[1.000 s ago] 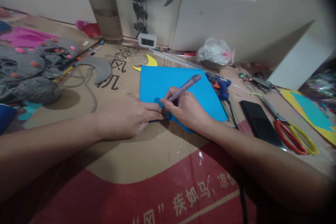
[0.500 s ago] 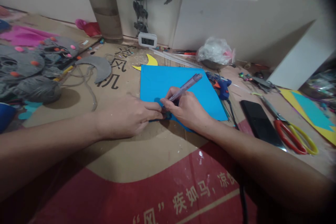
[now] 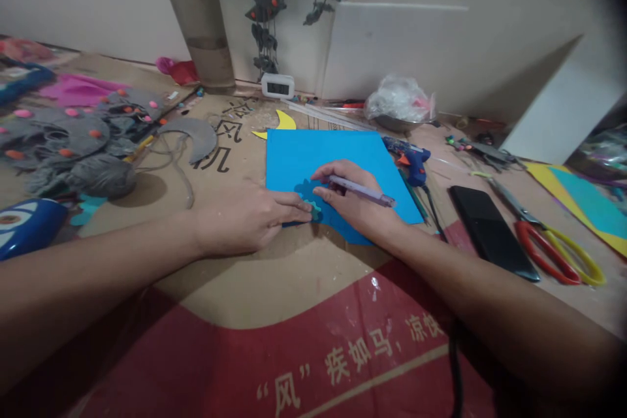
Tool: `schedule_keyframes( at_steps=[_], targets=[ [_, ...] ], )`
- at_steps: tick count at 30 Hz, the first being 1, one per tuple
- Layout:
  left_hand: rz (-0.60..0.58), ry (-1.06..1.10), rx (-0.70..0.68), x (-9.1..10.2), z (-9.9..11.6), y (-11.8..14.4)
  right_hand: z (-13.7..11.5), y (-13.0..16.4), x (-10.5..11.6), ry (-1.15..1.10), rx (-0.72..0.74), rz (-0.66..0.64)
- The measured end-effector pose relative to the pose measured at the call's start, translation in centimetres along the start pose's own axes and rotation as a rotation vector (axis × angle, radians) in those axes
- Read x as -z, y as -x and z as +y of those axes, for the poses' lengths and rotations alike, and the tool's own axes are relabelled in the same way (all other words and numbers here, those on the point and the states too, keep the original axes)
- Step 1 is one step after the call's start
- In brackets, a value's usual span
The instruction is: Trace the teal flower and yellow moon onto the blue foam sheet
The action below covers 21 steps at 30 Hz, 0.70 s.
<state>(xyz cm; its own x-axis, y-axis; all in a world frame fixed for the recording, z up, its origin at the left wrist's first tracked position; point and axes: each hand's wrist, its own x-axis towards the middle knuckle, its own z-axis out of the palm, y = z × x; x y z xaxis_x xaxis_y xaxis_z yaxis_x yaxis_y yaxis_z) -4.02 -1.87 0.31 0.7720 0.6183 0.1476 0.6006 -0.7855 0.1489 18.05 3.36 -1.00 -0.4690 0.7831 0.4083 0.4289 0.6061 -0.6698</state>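
Observation:
A sheet of blue paper [image 3: 337,150] lies on the cardboard in front of me. The stretched fingertips of my left hand [image 3: 245,219] press a small wavy-edged teal paper cutout [image 3: 314,210] down near the sheet's lower edge. The fingers lie close together and cover part of the cutout. Over the sheet, my right hand [image 3: 355,199] is closed on a pale purple pen [image 3: 362,190], which leans back across the hand toward the right. The pen's tip is hard to make out between thumb and fingers. A darker shadow falls on the paper around the fingertips.
Right of the sheet lie a blue glue gun [image 3: 416,164], a black phone [image 3: 487,228] and red-and-yellow-handled scissors [image 3: 558,251]. A yellow paper crescent [image 3: 285,121] and white digital clock [image 3: 278,86] are behind. Grey yarn [image 3: 110,176], a grey crescent [image 3: 198,137] and a blue object [image 3: 32,225] are left.
The pen has tipped from pointing up and away to lying back toward the right, and my right fingers have drawn back from the cutout. My left hand keeps pressing. The view has shifted slightly.

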Motion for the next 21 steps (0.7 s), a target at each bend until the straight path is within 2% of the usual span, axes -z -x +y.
schedule_keyframes(
  at_steps=[8,14,18,21],
  targets=[
    [0.022,-0.007,-0.012,0.1,0.0,-0.1,1.5,0.0,0.9,-0.011,0.030,-0.205],
    [0.076,0.100,-0.022,-0.2,-0.4,0.0,1.8,-0.3,1.1,-0.054,0.000,-0.278],
    [0.224,0.221,0.021,0.0,-0.5,0.0,1.6,-0.4,1.1,-0.048,0.004,-0.298],
    [0.378,0.259,0.189,0.6,-1.0,-0.4,1.3,-0.2,1.3,-0.060,0.008,-0.306]
  ],
)
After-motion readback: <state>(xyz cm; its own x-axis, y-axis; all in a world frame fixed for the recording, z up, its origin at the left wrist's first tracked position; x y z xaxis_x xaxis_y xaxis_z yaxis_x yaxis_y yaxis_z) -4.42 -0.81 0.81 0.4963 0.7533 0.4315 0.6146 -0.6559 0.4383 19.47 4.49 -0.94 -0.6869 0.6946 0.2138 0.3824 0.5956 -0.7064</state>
